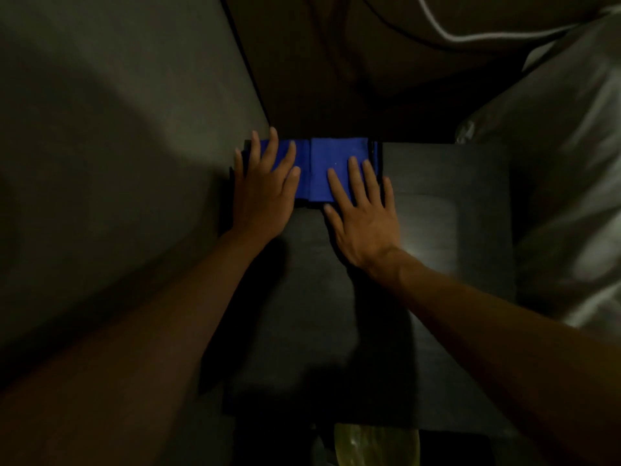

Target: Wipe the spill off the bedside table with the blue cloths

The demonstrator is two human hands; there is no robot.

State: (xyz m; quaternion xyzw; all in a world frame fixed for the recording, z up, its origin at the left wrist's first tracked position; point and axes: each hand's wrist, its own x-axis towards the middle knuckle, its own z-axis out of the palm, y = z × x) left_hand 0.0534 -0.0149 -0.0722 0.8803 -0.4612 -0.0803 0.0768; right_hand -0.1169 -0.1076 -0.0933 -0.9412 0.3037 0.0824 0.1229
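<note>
Looking down in dim light, a yellowish translucent object (376,443), too blurred to identify, sits at the nearest edge below the dark counter (447,196). Two bare forearms reach forward over the counter top. The left hand (263,196) lies flat, its grip spread apart, fingers resting on the left blue cloth (302,173). The right hand (364,227) is likewise flat and splayed, fingertips on the right blue cloth (336,159). Both cloths lie side by side, touching, along the counter's far-left edge. No spill is discernible. Pale bedding (568,183) lies at the right.
</note>
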